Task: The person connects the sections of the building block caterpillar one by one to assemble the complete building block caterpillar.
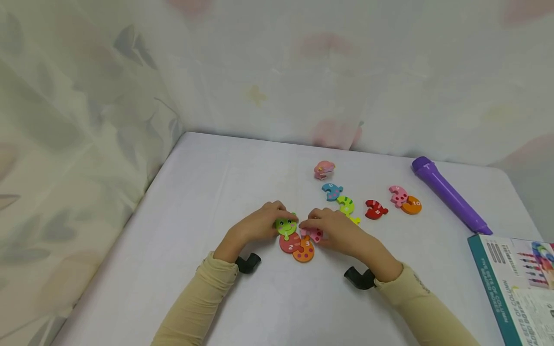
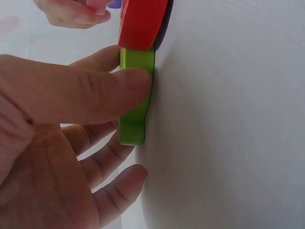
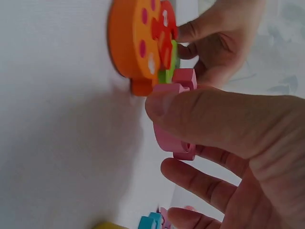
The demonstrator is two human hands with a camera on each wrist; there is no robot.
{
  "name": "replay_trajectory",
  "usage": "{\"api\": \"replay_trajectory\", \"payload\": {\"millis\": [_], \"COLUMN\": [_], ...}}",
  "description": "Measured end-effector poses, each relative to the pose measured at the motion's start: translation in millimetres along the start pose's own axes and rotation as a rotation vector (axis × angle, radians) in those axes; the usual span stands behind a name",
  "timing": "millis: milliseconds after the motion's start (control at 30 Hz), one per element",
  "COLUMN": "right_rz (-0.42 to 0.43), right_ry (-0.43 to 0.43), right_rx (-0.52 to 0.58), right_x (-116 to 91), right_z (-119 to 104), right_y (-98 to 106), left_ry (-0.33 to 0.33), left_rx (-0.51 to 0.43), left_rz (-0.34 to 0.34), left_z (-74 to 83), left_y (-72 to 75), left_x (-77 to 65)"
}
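1. We find the left hand [image 1: 261,223] pinching the green face piece [image 1: 286,226], joined to the red 2 piece [image 1: 287,244] on the desk [image 1: 298,307].
2. We observe the right hand [image 1: 342,233] pinching a pink piece [image 1: 317,235] just beside the orange 3 piece [image 1: 304,253].

The white table [image 1: 173,202] bears colourful puzzle pieces [image 1: 287,244], a pink trinket [image 1: 323,170], purple tube [image 1: 450,194] and box [image 1: 515,288].

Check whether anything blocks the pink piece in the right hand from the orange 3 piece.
Nothing visible does: the right hand holds the pink piece close beside the orange 3 piece, with no other piece between them. Whether they touch is unclear.
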State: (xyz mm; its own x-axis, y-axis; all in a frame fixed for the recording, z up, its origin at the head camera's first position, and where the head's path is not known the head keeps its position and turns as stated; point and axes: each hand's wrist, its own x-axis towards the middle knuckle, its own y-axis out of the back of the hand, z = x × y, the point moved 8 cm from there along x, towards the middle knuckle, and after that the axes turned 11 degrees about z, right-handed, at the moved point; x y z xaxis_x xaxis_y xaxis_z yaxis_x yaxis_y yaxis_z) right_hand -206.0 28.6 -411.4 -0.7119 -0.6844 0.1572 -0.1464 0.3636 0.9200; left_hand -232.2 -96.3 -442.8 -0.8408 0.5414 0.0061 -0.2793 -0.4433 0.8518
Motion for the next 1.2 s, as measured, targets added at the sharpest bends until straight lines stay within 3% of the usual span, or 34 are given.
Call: {"api": "replay_trajectory", "payload": {"millis": [500,1033,1200], "right_rz": [-0.031,-0.090,-0.098], "right_ry": [-0.006,-0.009,-0.021], "right_rx": [-0.115,-0.164,-0.132], "right_x": [1,2,0], "right_z": [-2,-4,-1], "right_y": [-7,-12,-13], "left_ry": [0.007,0.002,0.017], "left_rx": [-0.002,-0.001,-0.009], "left_rz": [0.005,-0.007,-0.014], "left_z": [-1.6,-1.7,-1.8], "left_y": [1.8,0.3,-0.8], "left_x": [0.8,1.6,1.0]}}
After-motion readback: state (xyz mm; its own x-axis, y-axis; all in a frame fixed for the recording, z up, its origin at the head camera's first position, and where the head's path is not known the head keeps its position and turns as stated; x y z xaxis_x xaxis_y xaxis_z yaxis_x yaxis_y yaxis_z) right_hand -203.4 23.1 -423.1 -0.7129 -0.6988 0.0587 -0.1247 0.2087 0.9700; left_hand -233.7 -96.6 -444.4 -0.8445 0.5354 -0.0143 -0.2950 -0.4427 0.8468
